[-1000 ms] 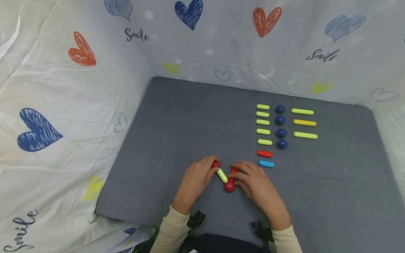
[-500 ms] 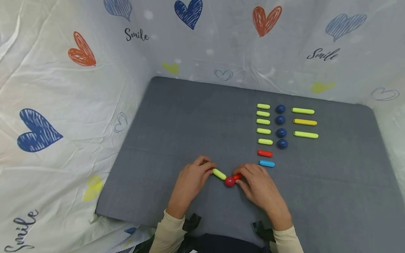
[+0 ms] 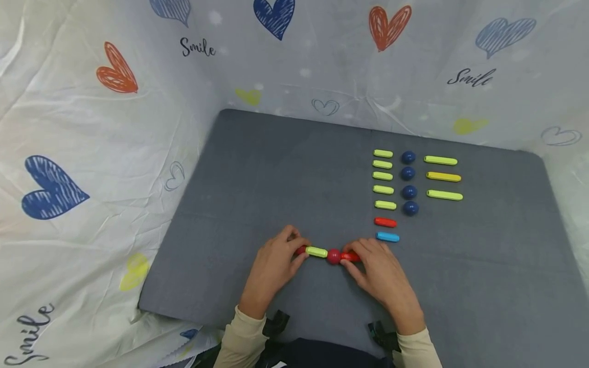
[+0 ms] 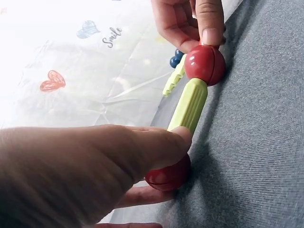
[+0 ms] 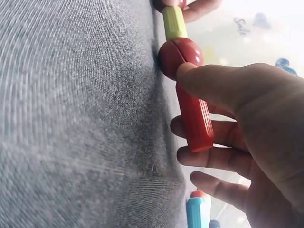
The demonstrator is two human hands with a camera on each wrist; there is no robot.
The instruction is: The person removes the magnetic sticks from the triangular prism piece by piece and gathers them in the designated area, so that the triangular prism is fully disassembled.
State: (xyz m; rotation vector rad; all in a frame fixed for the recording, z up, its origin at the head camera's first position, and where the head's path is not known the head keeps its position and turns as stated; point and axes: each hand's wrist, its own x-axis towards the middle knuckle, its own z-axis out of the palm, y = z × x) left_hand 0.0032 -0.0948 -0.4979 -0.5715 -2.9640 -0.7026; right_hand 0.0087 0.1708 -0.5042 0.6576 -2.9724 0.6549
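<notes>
A line of joined toy building pieces lies low over the grey cloth in front of the person: a red ball [image 4: 170, 176], a short yellow-green rod [image 3: 317, 252], a second red ball [image 3: 334, 256] and a short red rod [image 5: 195, 121]. With thumb and fingers, the left hand [image 3: 272, 266] pinches the outer ball and the rod's end beside it. The right hand [image 3: 383, 280] grips the red rod, its thumb at the joint with the middle ball. In the right wrist view the rod's far end is free.
Right of centre, several short yellow-green rods [image 3: 383, 189] form a column, with a loose red rod [image 3: 385, 222] and a blue rod [image 3: 388, 237] below. Beside it stand several dark blue balls [image 3: 409, 192] and three longer rods [image 3: 444, 177]. A heart-printed sheet [image 3: 322, 66] hangs behind the table [image 3: 276, 168].
The joined pieces have gone from a narrow V to a nearly straight line. The left hand has moved left and slightly down with its ball, while the red rod has swung outward to the right.
</notes>
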